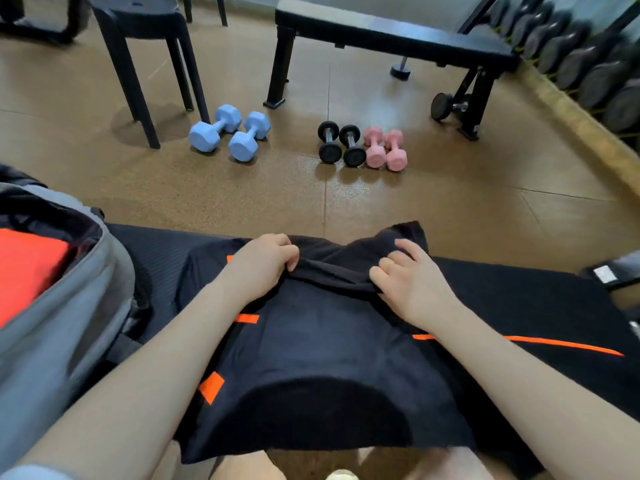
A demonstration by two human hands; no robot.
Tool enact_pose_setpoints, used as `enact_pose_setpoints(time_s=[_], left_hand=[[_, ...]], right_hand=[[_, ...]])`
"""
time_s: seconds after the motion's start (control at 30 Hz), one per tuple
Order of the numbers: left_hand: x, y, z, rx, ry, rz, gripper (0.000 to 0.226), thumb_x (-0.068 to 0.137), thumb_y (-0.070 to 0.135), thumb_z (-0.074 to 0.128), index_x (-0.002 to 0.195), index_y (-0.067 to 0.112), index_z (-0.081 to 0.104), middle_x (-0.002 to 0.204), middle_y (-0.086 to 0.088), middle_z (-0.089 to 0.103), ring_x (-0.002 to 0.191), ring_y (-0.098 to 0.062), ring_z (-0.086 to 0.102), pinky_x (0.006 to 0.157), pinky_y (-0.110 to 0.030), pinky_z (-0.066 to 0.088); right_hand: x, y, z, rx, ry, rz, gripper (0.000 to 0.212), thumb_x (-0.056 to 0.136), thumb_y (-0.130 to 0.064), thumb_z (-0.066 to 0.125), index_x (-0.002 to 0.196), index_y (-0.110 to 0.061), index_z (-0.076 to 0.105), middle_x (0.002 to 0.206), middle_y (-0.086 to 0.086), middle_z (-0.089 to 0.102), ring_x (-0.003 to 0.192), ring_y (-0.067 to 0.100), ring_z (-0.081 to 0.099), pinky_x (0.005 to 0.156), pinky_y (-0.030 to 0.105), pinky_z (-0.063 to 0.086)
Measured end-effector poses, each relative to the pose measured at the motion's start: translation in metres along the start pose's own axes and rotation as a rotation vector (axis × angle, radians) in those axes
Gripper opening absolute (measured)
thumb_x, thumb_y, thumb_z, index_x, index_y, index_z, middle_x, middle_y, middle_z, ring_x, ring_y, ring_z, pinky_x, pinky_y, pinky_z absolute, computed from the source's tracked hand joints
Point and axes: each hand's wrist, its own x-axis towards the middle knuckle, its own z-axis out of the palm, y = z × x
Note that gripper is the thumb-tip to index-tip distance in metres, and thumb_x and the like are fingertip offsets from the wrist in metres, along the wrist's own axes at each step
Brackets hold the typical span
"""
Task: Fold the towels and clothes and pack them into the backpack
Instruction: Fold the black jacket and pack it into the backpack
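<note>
One item looks packed so far, something bright orange sitting inside the open grey backpack [69,306] over at 9 o'clock, so I'd guess we're partway, with the black shirt [322,358] at dead center still mid-fold. Both hands are at its 12 o'clock edge: left hand [263,261] has fingers curled round a bunched fold, right hand [408,282] pinches the same ridge. Fabric's thin, soft, matte with orange stripes, lying on a ribbed dark mat [152,258].

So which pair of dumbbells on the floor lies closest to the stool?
The blue dumbbells, beside the black stool; the black and pink pairs lie farther right.
</note>
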Motion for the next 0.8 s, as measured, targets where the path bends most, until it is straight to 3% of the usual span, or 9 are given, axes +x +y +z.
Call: enact_pose_setpoints(time_s=[0.07, 0.1, 0.2, 0.3, 0.37, 0.53, 0.6, 0.67, 0.8], left_hand=[[-0.005, 0.006, 0.004, 0.078, 0.021, -0.081, 0.024, 0.079, -0.005, 0.045, 0.093, 0.012, 0.052, 0.100, -0.008, 0.057, 0.094, -0.031, 0.054, 0.067, -0.033, 0.036], [-0.007, 0.009, 0.004, 0.082, 0.022, -0.131, 0.028, 0.080, -0.004, 0.043, 0.101, 0.013, 0.049, 0.104, -0.008, 0.058, 0.096, -0.031, 0.054, 0.070, -0.035, 0.039], [-0.005, 0.017, 0.002, 0.164, -0.009, -0.146, 0.042, 0.084, 0.002, 0.044, 0.123, 0.018, 0.046, 0.115, -0.008, 0.057, 0.106, -0.031, 0.051, 0.081, -0.039, 0.041], [0.002, 0.020, -0.004, 0.315, 0.027, -0.125, 0.028, 0.088, 0.004, 0.044, 0.113, 0.013, 0.055, 0.107, -0.011, 0.054, 0.100, -0.031, 0.046, 0.075, -0.037, 0.036], [0.007, 0.022, -0.011, 0.304, 0.096, -0.182, 0.021, 0.087, 0.002, 0.044, 0.104, 0.009, 0.055, 0.099, -0.011, 0.048, 0.091, -0.031, 0.046, 0.066, -0.035, 0.033], [0.006, 0.019, -0.019, 0.228, 0.024, -0.296, 0.017, 0.086, -0.001, 0.043, 0.097, 0.008, 0.051, 0.096, -0.011, 0.038, 0.070, -0.029, 0.044, 0.058, -0.035, 0.034], [0.003, 0.014, -0.018, 0.254, -0.081, -0.342, 0.021, 0.087, 0.002, 0.042, 0.102, 0.010, 0.054, 0.105, -0.012, 0.042, 0.082, -0.030, 0.047, 0.065, -0.036, 0.038], [0.003, 0.015, -0.016, 0.332, -0.133, -0.375, 0.027, 0.089, 0.006, 0.043, 0.108, 0.014, 0.059, 0.114, -0.010, 0.044, 0.101, -0.031, 0.045, 0.079, -0.037, 0.040], [0.012, 0.049, -0.006, 0.366, 0.048, -0.195, 0.027, 0.086, 0.015, 0.048, 0.107, 0.009, 0.063, 0.121, -0.013, 0.049, 0.107, -0.034, 0.042, 0.080, -0.040, 0.038]], right_hand=[[-0.028, -0.015, 0.001, 0.103, -0.072, 0.141, 0.030, 0.051, -0.010, 0.077, 0.072, -0.013, 0.056, 0.054, 0.000, 0.052, 0.048, 0.024, 0.052, 0.060, 0.032, 0.038], [-0.038, -0.020, 0.001, 0.165, -0.117, 0.210, 0.031, 0.054, -0.012, 0.078, 0.077, -0.013, 0.057, 0.058, 0.000, 0.054, 0.051, 0.025, 0.054, 0.054, 0.029, 0.035], [-0.045, -0.024, -0.006, 0.275, -0.229, 0.364, 0.023, 0.076, -0.016, 0.065, 0.099, -0.012, 0.059, 0.088, 0.005, 0.061, 0.084, 0.029, 0.060, 0.067, 0.033, 0.038], [-0.038, -0.028, -0.033, 0.431, -0.086, 0.495, 0.025, 0.082, -0.016, 0.058, 0.107, -0.014, 0.060, 0.099, 0.005, 0.061, 0.091, 0.032, 0.060, 0.072, 0.037, 0.045], [-0.030, -0.039, -0.054, 0.453, -0.050, 0.465, 0.030, 0.085, -0.020, 0.055, 0.115, -0.018, 0.058, 0.109, 0.000, 0.062, 0.098, 0.028, 0.059, 0.076, 0.036, 0.047], [-0.021, -0.085, -0.053, 0.605, -0.351, 0.240, 0.030, 0.091, -0.033, 0.051, 0.117, -0.020, 0.058, 0.115, 0.001, 0.065, 0.110, 0.024, 0.055, 0.087, 0.034, 0.046], [-0.019, -0.094, -0.043, 0.783, -0.421, 0.195, 0.037, 0.090, -0.033, 0.057, 0.122, -0.014, 0.058, 0.108, 0.003, 0.067, 0.101, 0.019, 0.059, 0.087, 0.029, 0.044], [-0.021, -0.095, -0.044, 0.965, -0.427, 0.227, 0.040, 0.090, -0.034, 0.058, 0.124, -0.013, 0.056, 0.090, -0.001, 0.066, 0.076, 0.002, 0.058, 0.076, 0.020, 0.042], [-0.036, -0.062, -0.042, 1.031, -0.128, 0.512, 0.018, 0.094, -0.028, 0.050, 0.100, -0.018, 0.064, 0.073, -0.007, 0.063, 0.065, 0.005, 0.057, 0.073, 0.029, 0.049]])
